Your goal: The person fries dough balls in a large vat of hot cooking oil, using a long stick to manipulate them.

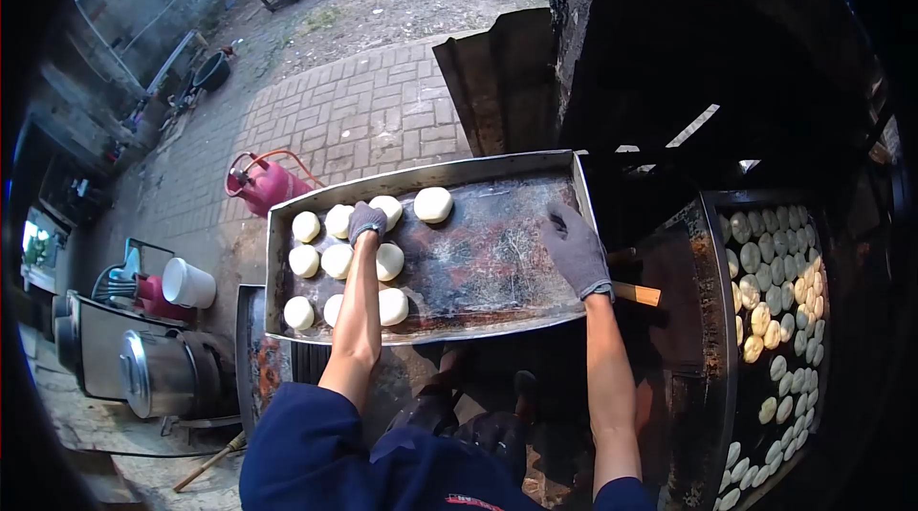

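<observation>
A shallow rectangular metal tray (497, 253) with a dark, scorched bottom lies in front of me. Several round pale dough balls (433, 205) sit in its left half. My left hand (366, 222), in a grey glove, reaches in among them with fingers curled down at a dough ball (387, 210) in the far row; its fingertips are hidden. My right hand (578, 251), also gloved, lies across the tray's right wall, closed around it as far as I can see. The left forearm partly covers a dough ball in the near row.
At right stands a large dark pan (712, 253) holding many flattened dough rounds (760, 320), some sunlit. A wooden handle (637, 294) juts out beside the tray. Leftward are a pink gas cylinder (266, 186), a white bucket (188, 282) and a lidded metal pot (158, 375). Brick paving (354, 109) lies beyond.
</observation>
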The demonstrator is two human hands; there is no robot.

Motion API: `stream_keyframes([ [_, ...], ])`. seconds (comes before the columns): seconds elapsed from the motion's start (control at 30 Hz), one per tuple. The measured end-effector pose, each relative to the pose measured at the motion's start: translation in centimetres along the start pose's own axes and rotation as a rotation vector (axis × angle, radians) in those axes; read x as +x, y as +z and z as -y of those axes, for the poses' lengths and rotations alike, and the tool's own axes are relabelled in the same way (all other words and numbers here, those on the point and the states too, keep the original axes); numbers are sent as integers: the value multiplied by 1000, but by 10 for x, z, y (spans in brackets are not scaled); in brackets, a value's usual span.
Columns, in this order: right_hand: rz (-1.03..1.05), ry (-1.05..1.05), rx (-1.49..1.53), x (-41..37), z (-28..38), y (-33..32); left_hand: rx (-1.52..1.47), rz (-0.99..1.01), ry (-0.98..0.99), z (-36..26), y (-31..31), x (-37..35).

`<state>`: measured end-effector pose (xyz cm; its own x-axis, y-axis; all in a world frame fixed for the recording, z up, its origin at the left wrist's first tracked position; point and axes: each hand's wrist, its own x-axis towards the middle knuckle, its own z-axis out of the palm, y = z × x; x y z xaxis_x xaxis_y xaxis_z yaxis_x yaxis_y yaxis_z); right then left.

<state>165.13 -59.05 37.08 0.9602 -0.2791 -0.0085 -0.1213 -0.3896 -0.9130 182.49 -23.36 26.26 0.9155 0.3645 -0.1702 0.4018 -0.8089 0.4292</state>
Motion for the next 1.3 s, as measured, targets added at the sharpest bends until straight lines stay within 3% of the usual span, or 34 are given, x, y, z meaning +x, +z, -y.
stream_keyframes([
  [0.07,220,14,-99,62,-16,92,7,48,37,22,2,8],
  [0.1,209,-55,-252,91,-41,146,-1,37,72,26,3,2],
  [0.13,260,47,-314,111,-41,184,-155,140,84,28,-2,-2],
  [0.17,277,201,-235,114,-23,205,-295,260,112,25,-9,-8],
  [0.2,273,279,-171,117,-23,230,-264,236,133,16,-18,-15],
  [0.23,186,246,-337,107,-8,241,-229,233,177,9,-17,-23],
  [0.27,226,295,-187,106,-12,252,-333,154,339,18,0,-20],
  [0.33,121,326,-119,85,-15,257,-533,199,374,9,15,-32],
  [0.4,-6,318,-20,54,-15,215,-500,210,479,-17,15,-68],
  [0.43,-68,292,40,32,-15,174,-786,355,403,-26,35,-79],
  [0.53,-488,137,234,-49,-50,41,-813,547,615,-122,43,-202],
  [0.63,-930,106,-9,-165,-83,-121,-820,1001,842,-225,84,-340],
  [0.67,-1074,247,8,-204,-90,-166,-753,1026,1002,-256,101,-388],
  [0.7,-1194,240,-204,-243,-107,-213,-688,1040,1161,-285,117,-437],
  [0.77,-1373,346,-219,-309,-137,-288,-593,1117,1412,-337,131,-527],
  [0.83,-1292,508,-316,-364,-181,-348,-533,1109,1564,-369,169,-594],
  [0.9,-1183,704,-412,-398,-213,-386,-212,953,1787,-392,210,-641],
  [0.93,-1145,806,-452,-411,-233,-398,-133,947,1757,-395,229,-659],
  [1.03,-1086,1014,-546,-438,-268,-421,-133,910,1543,-388,250,-691],
  [1.07,-1155,1040,-598,-450,-308,-432,-303,971,1547,-381,250,-688],
  [1.13,-1261,970,-472,-453,-308,-448,-357,1053,1533,-376,221,-675],
  [1.17,-1349,995,-932,-464,-356,-466,-496,1051,1559,-367,217,-658],
  [1.2,-1414,980,-1299,-454,-355,-473,-556,1034,1509,-355,185,-630],
  [1.23,-1360,935,-1189,-432,-300,-470,-620,1018,1462,-341,157,-604],
  [1.27,-1413,681,-1246,-412,-271,-466,-650,905,1438,-317,144,-563],
  [1.3,-1430,646,-1206,-369,-197,-435,-683,799,1427,-294,126,-520],
])
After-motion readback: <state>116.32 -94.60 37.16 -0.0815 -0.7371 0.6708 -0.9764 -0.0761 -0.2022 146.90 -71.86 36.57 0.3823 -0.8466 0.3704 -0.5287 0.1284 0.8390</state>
